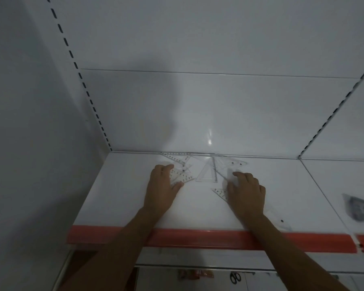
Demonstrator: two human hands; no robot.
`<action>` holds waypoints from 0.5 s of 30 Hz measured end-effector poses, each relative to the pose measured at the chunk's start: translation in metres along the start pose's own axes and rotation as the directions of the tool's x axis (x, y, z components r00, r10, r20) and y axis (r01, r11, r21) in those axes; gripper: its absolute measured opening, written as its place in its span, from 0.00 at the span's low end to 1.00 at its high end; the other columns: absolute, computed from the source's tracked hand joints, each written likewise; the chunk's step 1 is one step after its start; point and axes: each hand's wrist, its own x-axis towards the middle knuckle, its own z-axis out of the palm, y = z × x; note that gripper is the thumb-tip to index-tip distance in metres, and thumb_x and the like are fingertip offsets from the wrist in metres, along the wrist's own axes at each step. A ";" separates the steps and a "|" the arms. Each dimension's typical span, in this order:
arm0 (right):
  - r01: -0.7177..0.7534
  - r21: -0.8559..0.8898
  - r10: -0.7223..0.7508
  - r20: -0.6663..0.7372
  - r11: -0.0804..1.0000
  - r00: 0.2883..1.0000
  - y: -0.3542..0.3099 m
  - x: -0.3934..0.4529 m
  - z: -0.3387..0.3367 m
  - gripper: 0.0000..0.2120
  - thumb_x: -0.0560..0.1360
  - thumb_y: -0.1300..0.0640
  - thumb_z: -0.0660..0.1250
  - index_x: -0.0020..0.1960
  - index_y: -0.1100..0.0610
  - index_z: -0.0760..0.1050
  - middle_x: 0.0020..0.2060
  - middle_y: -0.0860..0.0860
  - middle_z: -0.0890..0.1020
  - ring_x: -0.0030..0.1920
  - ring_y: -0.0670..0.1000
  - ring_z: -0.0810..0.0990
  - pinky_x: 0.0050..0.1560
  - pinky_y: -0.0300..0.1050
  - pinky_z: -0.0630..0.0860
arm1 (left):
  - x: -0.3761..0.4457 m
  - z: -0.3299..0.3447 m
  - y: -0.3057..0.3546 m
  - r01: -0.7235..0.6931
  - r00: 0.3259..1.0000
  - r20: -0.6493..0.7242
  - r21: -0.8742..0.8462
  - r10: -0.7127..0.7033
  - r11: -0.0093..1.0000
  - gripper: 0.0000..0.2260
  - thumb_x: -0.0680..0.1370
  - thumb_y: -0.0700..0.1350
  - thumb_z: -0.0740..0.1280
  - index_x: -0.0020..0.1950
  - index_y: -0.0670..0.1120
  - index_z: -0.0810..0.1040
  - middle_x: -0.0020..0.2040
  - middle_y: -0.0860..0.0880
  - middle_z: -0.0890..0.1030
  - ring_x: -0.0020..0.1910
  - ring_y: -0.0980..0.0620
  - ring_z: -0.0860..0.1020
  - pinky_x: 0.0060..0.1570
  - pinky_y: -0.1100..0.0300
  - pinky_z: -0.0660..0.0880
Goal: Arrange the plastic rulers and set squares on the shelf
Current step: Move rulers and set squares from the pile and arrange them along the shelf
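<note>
Two bare hands reach onto a white shelf (122, 198) with a red front strip (198, 238), seen from the head camera. Far left is a plain white wall (19, 122), then a slotted upright (80, 78) running down to the shelf's back corner. Left hand (162, 190) lies on the shelf left of centre, thumb and fingers pinching a small clear set square (182, 176) with black numbers; the square lies flat on the shelf, its far point sticking out to the right of the fingers. Behind it, against the back panel, another clear set square (177, 159) lies flat with its scale along the back edge. Centre: a larger clear triangle (207, 173) lies flat between the two hands, touching neither. More clear pieces (232, 162) overlap near the back just right of it; edges are hard to separate, probably two or three pieces. Right hand (247, 193) rests palm down with fingers bent over a clear piece, and a small numbered set square (220, 192) pokes out from under its left side; I cannot tell if the fingers actually grip or just press. Near the right forearm, at the shelf's front edge, a clear ruler (281, 222) with a dark dot lies flat. Far right, on the next shelf bay, sits a grey blurred stack (359, 207). Below the shelf, black scissors (235, 277) hang.
</note>
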 end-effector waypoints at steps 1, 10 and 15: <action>-0.005 -0.016 0.005 -0.014 1.000 1.000 -0.002 0.003 -0.003 0.14 0.74 0.50 0.65 0.56 0.55 0.78 0.51 0.53 0.80 0.51 0.56 0.77 0.51 0.51 0.70 | 0.000 0.000 0.000 0.002 1.000 0.003 0.005 -0.002 1.000 0.27 0.74 0.50 0.71 0.70 0.43 0.70 0.61 0.44 0.71 0.61 0.47 0.70 0.59 0.59 0.67; 0.000 -0.162 0.039 0.240 0.987 0.970 -0.088 0.021 -0.005 0.32 0.77 0.35 0.54 0.64 0.61 0.68 0.59 0.56 0.74 0.61 0.55 0.71 0.57 0.49 0.68 | -0.002 -0.001 0.001 -0.016 1.000 0.001 0.002 0.016 1.000 0.29 0.74 0.49 0.72 0.72 0.41 0.67 0.60 0.44 0.71 0.60 0.48 0.70 0.58 0.62 0.66; -0.139 -0.090 0.159 0.269 0.986 0.950 -0.090 0.024 0.003 0.31 0.74 0.38 0.63 0.63 0.63 0.68 0.59 0.58 0.72 0.61 0.57 0.70 0.59 0.49 0.67 | -0.001 0.000 -0.001 -0.025 1.000 -0.015 -0.032 0.025 0.999 0.29 0.74 0.48 0.72 0.71 0.41 0.68 0.60 0.44 0.70 0.59 0.48 0.70 0.59 0.61 0.67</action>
